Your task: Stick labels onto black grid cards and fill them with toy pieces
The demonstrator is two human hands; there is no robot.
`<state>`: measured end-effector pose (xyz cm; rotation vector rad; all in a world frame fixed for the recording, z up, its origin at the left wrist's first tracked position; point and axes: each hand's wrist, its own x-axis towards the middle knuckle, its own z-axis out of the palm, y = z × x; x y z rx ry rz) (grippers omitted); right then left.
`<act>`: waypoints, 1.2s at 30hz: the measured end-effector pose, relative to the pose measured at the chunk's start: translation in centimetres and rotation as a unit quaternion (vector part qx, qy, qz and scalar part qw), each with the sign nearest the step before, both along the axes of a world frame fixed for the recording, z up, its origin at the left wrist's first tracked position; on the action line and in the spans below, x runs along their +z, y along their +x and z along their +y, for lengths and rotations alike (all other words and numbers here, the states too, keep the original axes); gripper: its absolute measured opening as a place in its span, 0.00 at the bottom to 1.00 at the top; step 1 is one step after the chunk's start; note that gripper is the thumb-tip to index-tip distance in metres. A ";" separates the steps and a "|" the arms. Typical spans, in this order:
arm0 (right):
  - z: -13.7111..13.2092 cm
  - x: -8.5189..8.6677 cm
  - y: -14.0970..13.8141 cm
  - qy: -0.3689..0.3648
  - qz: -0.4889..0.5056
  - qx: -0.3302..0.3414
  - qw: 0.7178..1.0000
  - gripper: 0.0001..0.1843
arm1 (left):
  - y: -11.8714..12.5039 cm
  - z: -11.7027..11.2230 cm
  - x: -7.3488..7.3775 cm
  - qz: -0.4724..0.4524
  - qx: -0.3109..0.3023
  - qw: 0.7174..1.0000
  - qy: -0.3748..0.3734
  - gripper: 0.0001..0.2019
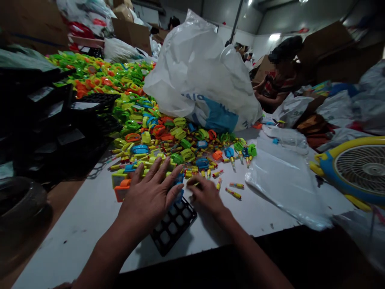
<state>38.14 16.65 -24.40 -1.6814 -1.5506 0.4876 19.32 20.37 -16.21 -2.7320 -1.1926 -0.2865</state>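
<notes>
My left hand [149, 192] lies flat, fingers spread, on the far end of a black grid tray [173, 226] on the white table [90, 216]. It covers small blue pieces in the tray. My right hand [205, 194] rests just right of the tray with its fingers curled around a small yellow-green piece [195, 184]. A big heap of green, yellow, orange and blue plastic toy parts [144, 120] spreads beyond both hands. Small yellow tubes [233, 194] lie scattered to the right of my right hand.
A large white and blue plastic sack [204, 80] stands behind the heap. Stacked black trays [60, 128] fill the left. Clear plastic bags [285, 176] and a blue-yellow fan [357, 168] lie at the right. Another person [279, 80] sits at the far right among cardboard boxes.
</notes>
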 end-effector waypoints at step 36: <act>4.5 -0.2 16.0 -0.072 -0.069 -0.343 0.934 0.13 | 0.0 -0.5 0.4 0.017 0.013 0.999 -0.024 0.26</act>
